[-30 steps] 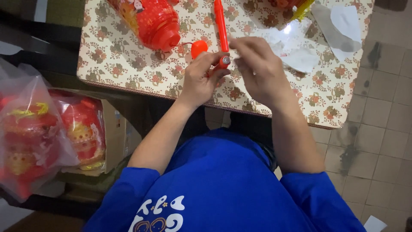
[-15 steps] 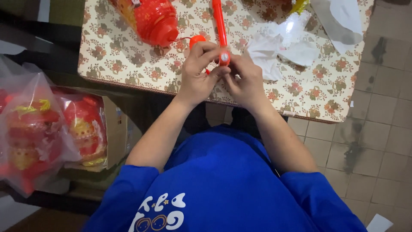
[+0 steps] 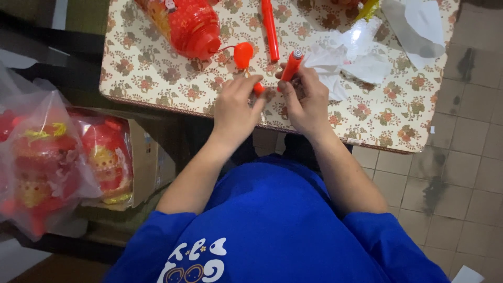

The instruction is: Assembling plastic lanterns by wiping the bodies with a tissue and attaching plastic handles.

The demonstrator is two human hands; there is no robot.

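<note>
Bags of red toy figures (image 3: 47,162), two that can be counted, sit in clear plastic at far left beside a cardboard box (image 3: 144,157). On the floral-covered table (image 3: 398,115), one red lantern (image 3: 186,23) trails a cord to a round orange piece (image 3: 243,54). The left hand (image 3: 234,107) is curled, fingertips pinching a small red part (image 3: 259,88). Just to its right, the right hand (image 3: 306,102) is closed around a red stick (image 3: 291,66), its long axis tilted up and away, metal tip outward. A second red stick (image 3: 270,29) lies apart beyond both hands. White paper scraps (image 3: 361,65) lie right.
</note>
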